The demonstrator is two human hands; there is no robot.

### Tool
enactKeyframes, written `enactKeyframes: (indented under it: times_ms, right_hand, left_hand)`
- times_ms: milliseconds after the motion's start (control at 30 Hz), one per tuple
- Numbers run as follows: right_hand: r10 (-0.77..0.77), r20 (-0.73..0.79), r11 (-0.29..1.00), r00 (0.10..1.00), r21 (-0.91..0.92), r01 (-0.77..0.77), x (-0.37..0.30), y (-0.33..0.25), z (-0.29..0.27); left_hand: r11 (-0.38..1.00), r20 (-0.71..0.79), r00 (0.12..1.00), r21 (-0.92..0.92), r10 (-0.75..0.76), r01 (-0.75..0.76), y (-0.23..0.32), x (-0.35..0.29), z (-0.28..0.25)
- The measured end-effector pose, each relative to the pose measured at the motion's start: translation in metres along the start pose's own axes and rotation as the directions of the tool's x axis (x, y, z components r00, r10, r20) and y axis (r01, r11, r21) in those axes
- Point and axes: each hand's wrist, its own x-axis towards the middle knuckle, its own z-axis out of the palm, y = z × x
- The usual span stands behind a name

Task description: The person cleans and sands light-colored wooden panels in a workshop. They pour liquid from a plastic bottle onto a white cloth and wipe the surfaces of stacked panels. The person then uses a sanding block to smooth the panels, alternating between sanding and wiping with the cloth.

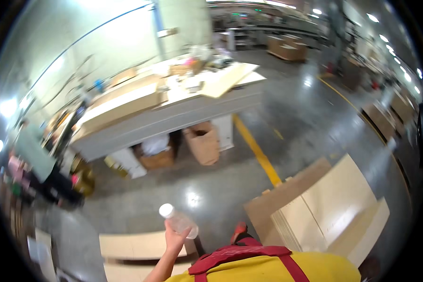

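My left hand [175, 240] is raised in front of me and is shut on a clear plastic bottle [179, 222] with a white cap [166, 210]. The bottle tilts up and to the left above the grey floor. My forearm comes up from the lower edge, to the left of my yellow shirt with red straps [268, 263]. My right hand is not in view. The tip of a red shoe [239, 230] shows just right of the bottle.
A long grey workbench [174, 117] with pale boards on top stands ahead, with cardboard boxes [203, 142] under it. A yellow floor line [258, 152] runs toward me. Stacked pale boards [333, 207] lie at right, flat boards [131, 246] at lower left. Another person [37, 160] stands far left.
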Motion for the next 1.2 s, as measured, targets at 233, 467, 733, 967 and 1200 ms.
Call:
enactKeyframes:
  times_ms: [233, 467, 733, 967, 1200]
  right_hand:
    - [0.012, -0.167, 0.995, 0.986, 0.098, 0.005, 0.106, -0.086, -0.105]
    - [-0.613, -0.266, 0.771, 0.744, 0.005, 0.637, 0.097, -0.457, -0.298]
    - [-0.566, -0.509, 0.212, 0.649, 0.670, 0.711, 0.086, -0.654, -0.365]
    - [-0.574, -0.626, 0.123, 0.527, 0.571, 0.812, 0.070, -0.758, -0.406]
    - [-0.596, -0.702, -0.024, 0.390, 0.500, 0.865, 0.111, -0.843, -0.491]
  left_hand:
    - [0.999, 0.152, 0.988, -0.025, 0.037, -0.034, 0.024, 0.178, 0.086]
    - [0.992, -0.058, 0.998, -0.127, 0.015, -0.022, 0.022, 0.300, 0.075]
    - [1.000, -0.011, 1.000, 0.014, -0.012, 0.012, 0.032, 0.487, 0.043]
    - [0.984, 0.193, 0.966, -0.071, 0.173, -0.162, 0.089, 0.672, 0.043]
    - [0.949, 0.186, 0.946, -0.222, 0.265, -0.223, 0.176, 0.874, 0.088]
